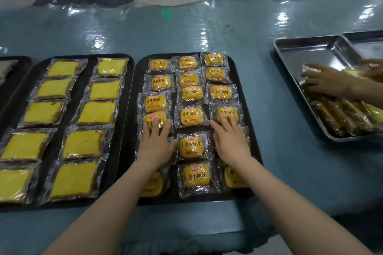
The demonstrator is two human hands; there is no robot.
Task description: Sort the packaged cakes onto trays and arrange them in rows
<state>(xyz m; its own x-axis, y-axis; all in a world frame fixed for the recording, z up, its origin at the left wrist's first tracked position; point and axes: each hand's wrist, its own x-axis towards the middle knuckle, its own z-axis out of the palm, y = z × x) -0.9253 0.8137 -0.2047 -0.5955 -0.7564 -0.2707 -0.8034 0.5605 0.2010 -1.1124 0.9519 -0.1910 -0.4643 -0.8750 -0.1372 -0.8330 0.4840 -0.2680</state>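
Observation:
A black tray [251, 141] in front of me holds small round packaged cakes [191, 117] in three rows. My left hand [156, 144] lies flat with straight fingers on the packets of the left row. My right hand [230, 139] lies flat on the packets of the right row, its fingertips reaching one cake [228, 113]. Between the hands sits a wrapped cake [190, 147]. Another black tray [126, 109] to the left holds square yellow packaged cakes [96, 113] in two rows.
A steel tray [294, 72] at the right holds brown wrapped cakes [339, 116]; another person's hands [327, 80] reach into it. A second steel tray [366, 41] lies behind. A third black tray [12, 80] shows at the far left. The table has a blue glossy cover.

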